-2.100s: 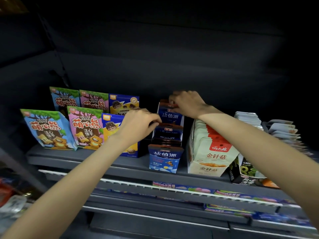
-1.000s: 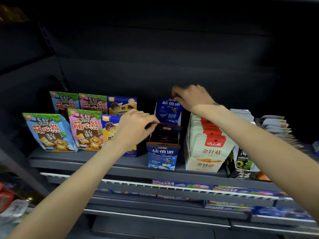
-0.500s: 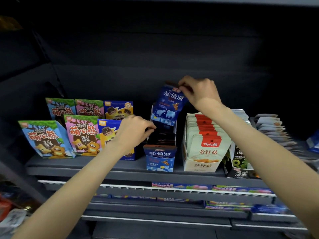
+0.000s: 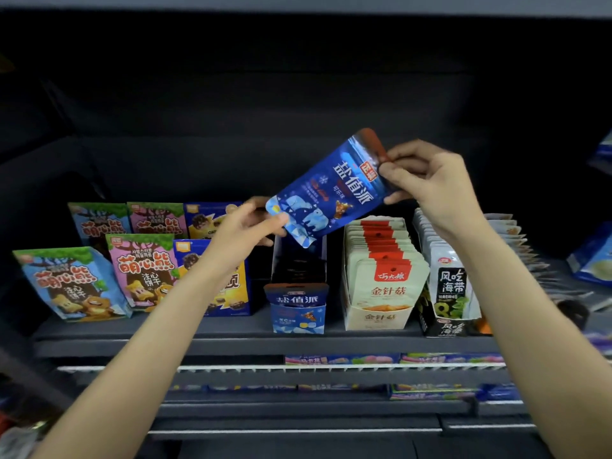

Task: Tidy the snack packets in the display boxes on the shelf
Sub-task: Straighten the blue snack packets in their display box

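A blue snack packet (image 4: pixel 326 190) with white characters is held tilted in the air above its blue display box (image 4: pixel 298 318). My right hand (image 4: pixel 424 178) pinches the packet's top corner. My left hand (image 4: pixel 251 223) grips its lower left corner. The blue box stands on the dark shelf (image 4: pixel 205 329) with one packet upright at its front and a dark gap behind it.
Right of the blue box stand a beige box of red-topped packets (image 4: pixel 381 276) and a black-and-white seaweed box (image 4: pixel 447 293). Bear biscuit pouches (image 4: pixel 145 273) and blue-and-yellow pouches (image 4: pixel 231 293) stand at the left. More loose packets (image 4: pixel 516 246) lie at far right. Lower shelves hold flat sweets.
My right hand has lifted the blue packet up out of the back of its box, and my left hand has risen from the box's side to take its lower corner.
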The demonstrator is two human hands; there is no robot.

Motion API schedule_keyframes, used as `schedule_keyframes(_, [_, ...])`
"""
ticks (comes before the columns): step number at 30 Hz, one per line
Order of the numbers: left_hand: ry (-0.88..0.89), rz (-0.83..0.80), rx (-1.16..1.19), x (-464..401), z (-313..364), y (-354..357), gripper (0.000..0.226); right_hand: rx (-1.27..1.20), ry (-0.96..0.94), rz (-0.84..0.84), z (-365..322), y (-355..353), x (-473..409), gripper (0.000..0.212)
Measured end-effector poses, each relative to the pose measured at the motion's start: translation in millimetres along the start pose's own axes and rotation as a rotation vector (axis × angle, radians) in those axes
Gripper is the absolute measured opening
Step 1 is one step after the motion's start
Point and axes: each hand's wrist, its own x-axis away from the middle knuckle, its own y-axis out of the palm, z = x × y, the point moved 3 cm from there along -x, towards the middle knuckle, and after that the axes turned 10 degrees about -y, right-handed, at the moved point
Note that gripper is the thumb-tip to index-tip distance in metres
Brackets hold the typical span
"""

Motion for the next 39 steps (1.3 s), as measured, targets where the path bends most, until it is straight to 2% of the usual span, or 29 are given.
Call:
schedule_keyframes(2, [-0.006, -0.051, 0.013, 5, -3, 3, 0.010, -0.029, -0.010, -0.010, -3, -1, 4, 0.017])
schedule_keyframes(4, [0.089, -0.020, -0.010, 11, -4, 5, 0.011, -0.046, -0.064, -0.015, -6, -5, 7, 0.020])
schedule_keyframes(6, [0.424, 0.179, -0.144, 22, 2, 1, 0.022, -0.006, -0.170, -0.048, -10, -10, 10, 0.026])
schedule_keyframes(8, [0.929, 0.378, -0.405, 37, 8, -5, 0.029, 0.116, -0.282, -0.105, -11, -14, 13, 0.022])
schedule_keyframes(9, [1.159, 0.430, -0.529, 43, 7, -6, 0.032, 0.193, -0.336, -0.126, -10, -16, 14, 0.019])
schedule_keyframes(11, [1.438, 0.485, -0.721, 51, 4, -6, 0.031, 0.338, -0.422, -0.133, -5, -21, 15, 0.013])
schedule_keyframes(13, [1.542, 0.491, -0.834, 54, 0, -2, 0.029, 0.426, -0.467, -0.108, -1, -27, 16, 0.013])
schedule_keyframes(16, [1.579, 0.449, -0.936, 53, -7, 3, 0.031, 0.474, -0.522, -0.091, 2, -29, 17, 0.012])
schedule_keyframes(24, [1.567, 0.366, -1.052, 48, -9, 9, 0.035, 0.534, -0.594, -0.074, 6, -29, 16, 0.009])
schedule_keyframes(26, [1.514, 0.345, -0.976, 45, -7, 7, 0.028, 0.512, -0.578, -0.081, 5, -30, 15, 0.010])
schedule_keyframes(29, [1.359, 0.310, -0.741, 40, -4, 3, 0.026, 0.401, -0.480, -0.092, 3, -28, 12, 0.012])
schedule_keyframes(31, [1.212, 0.344, -0.610, 37, 1, 2, 0.026, 0.328, -0.392, -0.082, 3, -24, 9, 0.014])
schedule_keyframes(33, [0.950, 0.386, -0.454, 33, 4, 3, 0.025, 0.275, -0.279, -0.058, 3, -20, 4, 0.023])
schedule_keyframes(36, [0.428, 0.264, -0.131, 23, 4, 5, 0.020, 0.177, -0.087, -0.057, 9, -16, -5, 0.024])
schedule_keyframes(39, [0.170, 0.132, -0.016, 13, 1, 4, 0.020, 0.003, 0.089, -0.035, 19, -13, -12, 0.017])
